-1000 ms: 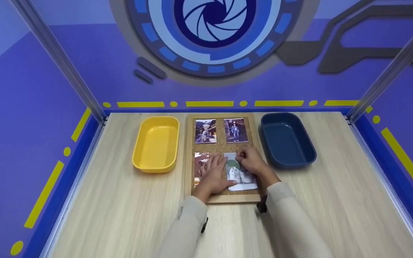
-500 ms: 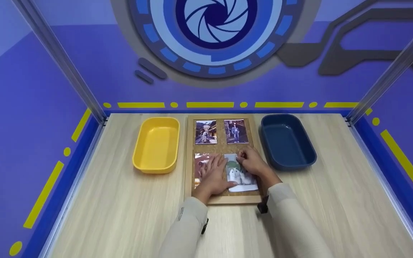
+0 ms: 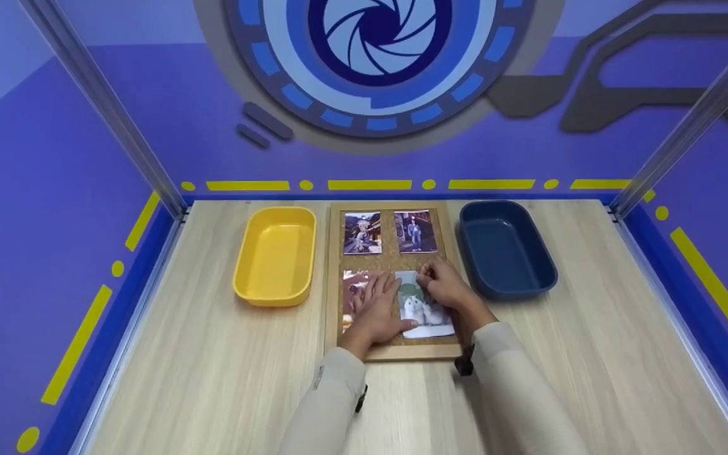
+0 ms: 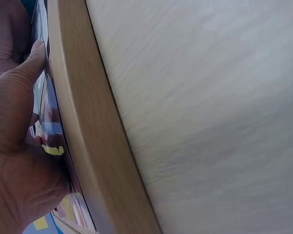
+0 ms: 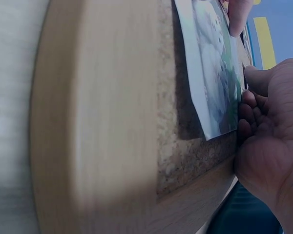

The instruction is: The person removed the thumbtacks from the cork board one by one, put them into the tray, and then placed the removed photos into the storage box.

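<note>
A cork board (image 3: 387, 260) in a wooden frame bears several photos. My left hand (image 3: 375, 309) lies spread over the lower left photo (image 3: 350, 279), covering much of it. Its thumb reaches onto the edge of the lower right photo (image 3: 428, 319), which pictures white furry animals. At the upper part of that photo, my right hand (image 3: 446, 284) has its fingers curled and thumb and forefinger brought together; I cannot tell what small thing they pinch. In the right wrist view the photo's near edge (image 5: 198, 105) stands off the cork and casts a shadow.
Two more photos are on the board's upper half, one of a person in patterned clothes (image 3: 362, 234), one of a standing figure (image 3: 414, 232). A yellow tray (image 3: 274, 292) stands left of the board, a dark blue tray (image 3: 512, 287) right. Purple walls enclose the wooden table (image 3: 212, 379).
</note>
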